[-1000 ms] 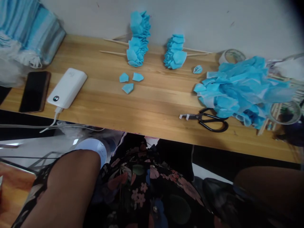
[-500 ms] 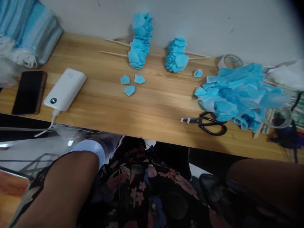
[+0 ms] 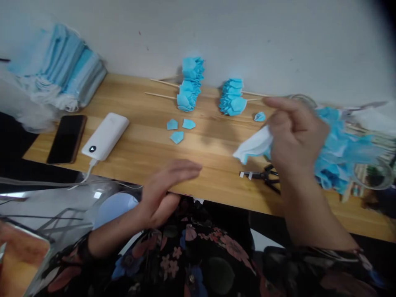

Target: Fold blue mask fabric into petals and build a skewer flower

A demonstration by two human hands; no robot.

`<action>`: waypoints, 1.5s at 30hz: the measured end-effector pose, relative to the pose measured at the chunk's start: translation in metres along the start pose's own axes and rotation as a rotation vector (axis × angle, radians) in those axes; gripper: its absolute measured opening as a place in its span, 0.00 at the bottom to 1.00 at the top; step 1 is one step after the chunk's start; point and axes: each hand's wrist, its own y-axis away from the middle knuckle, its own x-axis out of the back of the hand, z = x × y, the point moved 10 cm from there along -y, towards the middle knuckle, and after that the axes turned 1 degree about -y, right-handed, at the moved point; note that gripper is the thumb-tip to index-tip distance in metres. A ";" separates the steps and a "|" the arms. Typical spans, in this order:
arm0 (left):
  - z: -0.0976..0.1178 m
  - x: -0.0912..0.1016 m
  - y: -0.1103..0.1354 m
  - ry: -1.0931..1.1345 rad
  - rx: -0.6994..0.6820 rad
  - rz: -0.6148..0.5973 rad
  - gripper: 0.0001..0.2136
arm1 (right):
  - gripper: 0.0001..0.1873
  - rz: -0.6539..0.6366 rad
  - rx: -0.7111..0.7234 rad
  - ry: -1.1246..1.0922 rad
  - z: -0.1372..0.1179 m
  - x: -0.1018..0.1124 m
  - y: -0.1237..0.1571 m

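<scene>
From the head camera, the right hand (image 3: 293, 136) is raised above the wooden table (image 3: 139, 154), its fingers pinched on a scrap of blue and white cloth (image 3: 254, 147). The scrap hangs just above the black scissors (image 3: 262, 176). A heap of blue cloth (image 3: 343, 142) lies behind the hand. The left hand (image 3: 168, 181) is spread flat and empty at the table's front edge. Three small blue petals (image 3: 179, 129) lie further back, near two petal bundles on sticks (image 3: 190, 84). A power bank (image 3: 105, 136) and a phone (image 3: 67, 133) sit to the left.

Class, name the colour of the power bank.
The power bank is white, head view.
</scene>
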 end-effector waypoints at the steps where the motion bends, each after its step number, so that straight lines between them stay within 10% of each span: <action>1: -0.009 -0.003 -0.009 0.022 0.044 0.014 0.17 | 0.17 -0.028 0.009 -0.032 0.004 -0.014 -0.003; 6: -0.081 -0.035 -0.051 0.375 0.488 0.068 0.24 | 0.19 -0.112 -0.127 -0.148 0.050 -0.061 0.000; 13: -0.110 -0.105 -0.074 0.906 0.936 -0.107 0.23 | 0.21 0.045 -0.159 -0.081 0.067 -0.040 0.009; 19: -0.115 -0.122 -0.105 0.834 0.905 -0.226 0.15 | 0.23 0.075 -0.118 -0.063 0.056 -0.033 0.005; 29: -0.124 -0.079 -0.138 0.373 0.652 -0.091 0.07 | 0.46 -0.141 -0.424 -0.505 0.091 -0.068 0.011; 45: -0.127 -0.050 -0.145 0.371 0.514 0.102 0.08 | 0.30 -0.203 -0.301 -0.428 0.075 -0.074 0.015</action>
